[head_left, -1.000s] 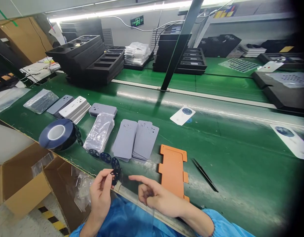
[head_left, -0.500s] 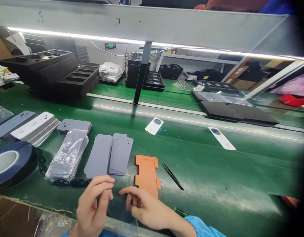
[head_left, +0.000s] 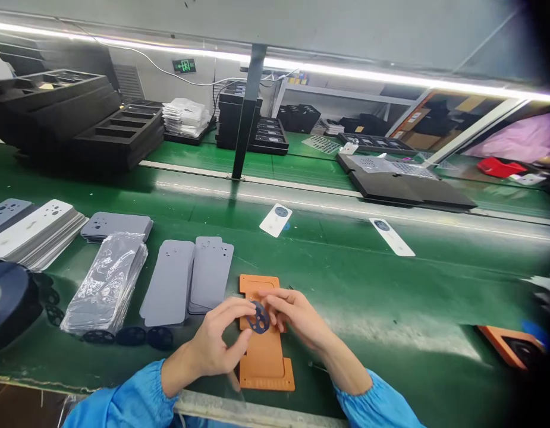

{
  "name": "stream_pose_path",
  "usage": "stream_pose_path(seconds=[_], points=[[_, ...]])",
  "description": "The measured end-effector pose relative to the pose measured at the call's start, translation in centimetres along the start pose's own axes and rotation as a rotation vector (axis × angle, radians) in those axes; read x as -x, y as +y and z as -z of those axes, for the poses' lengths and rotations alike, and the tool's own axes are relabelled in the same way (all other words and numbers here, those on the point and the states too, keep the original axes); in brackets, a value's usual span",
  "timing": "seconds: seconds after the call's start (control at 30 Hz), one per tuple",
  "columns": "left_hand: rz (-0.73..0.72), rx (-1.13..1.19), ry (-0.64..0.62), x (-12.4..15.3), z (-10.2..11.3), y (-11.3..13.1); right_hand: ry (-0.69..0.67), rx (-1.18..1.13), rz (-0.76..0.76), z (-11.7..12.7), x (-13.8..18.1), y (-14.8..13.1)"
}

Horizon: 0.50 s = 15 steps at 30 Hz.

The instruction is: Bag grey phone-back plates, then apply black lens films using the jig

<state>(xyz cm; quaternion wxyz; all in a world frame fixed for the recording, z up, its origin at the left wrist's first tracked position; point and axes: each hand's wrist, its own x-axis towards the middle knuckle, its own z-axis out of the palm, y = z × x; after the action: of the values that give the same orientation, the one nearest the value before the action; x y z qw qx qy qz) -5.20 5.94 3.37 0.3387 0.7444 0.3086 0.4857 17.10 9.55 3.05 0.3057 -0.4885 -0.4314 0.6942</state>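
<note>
A round dark-blue film piece with cut-out holes (head_left: 260, 321) is held up between my hands, over the orange fixture plate (head_left: 262, 359). At its left edge, the thumb and forefinger of my left hand (head_left: 222, 337) grip it. My right hand (head_left: 299, 316) has its fingertips closed at the film's upper right edge. The fixture lies flat, its middle partly covered by my hands. To the left, a strip of similar round films (head_left: 131, 336) runs along the table from the dark-blue roll (head_left: 11, 309). My right hand hides most of the tweezers.
Stacks of grey phone-back sheets (head_left: 170, 282) and a plastic-wrapped stack (head_left: 106, 282) lie left. White sheets with dark round films (head_left: 276, 220) (head_left: 392, 237) lie farther back. Another orange fixture (head_left: 509, 345) is at right. Black foam trays (head_left: 118, 134) stand behind; a post (head_left: 245, 119) rises mid-bench.
Both hands have moved right, from beside the film strip to over the orange fixture. A round film piece now shows between them. The view has shifted slightly.
</note>
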Motion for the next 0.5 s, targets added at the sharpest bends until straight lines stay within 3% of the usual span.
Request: stream_pose_path(seconds=[0.2,0.4,0.5], points=[[0.175,0.105,0.012,0.5,-0.4,-1.2,-0.028,0.097,0.035,-0.2,-0.5,0.1],[0.463,0.526,0.075,0.0,-0.7,-1.1,-0.117,0.119,0.17,0.1,0.3,-0.1],[0.517,0.72,0.071,-0.4,-0.5,-1.1,-0.004,0.212,0.267,0.1,0.4,-0.2]])
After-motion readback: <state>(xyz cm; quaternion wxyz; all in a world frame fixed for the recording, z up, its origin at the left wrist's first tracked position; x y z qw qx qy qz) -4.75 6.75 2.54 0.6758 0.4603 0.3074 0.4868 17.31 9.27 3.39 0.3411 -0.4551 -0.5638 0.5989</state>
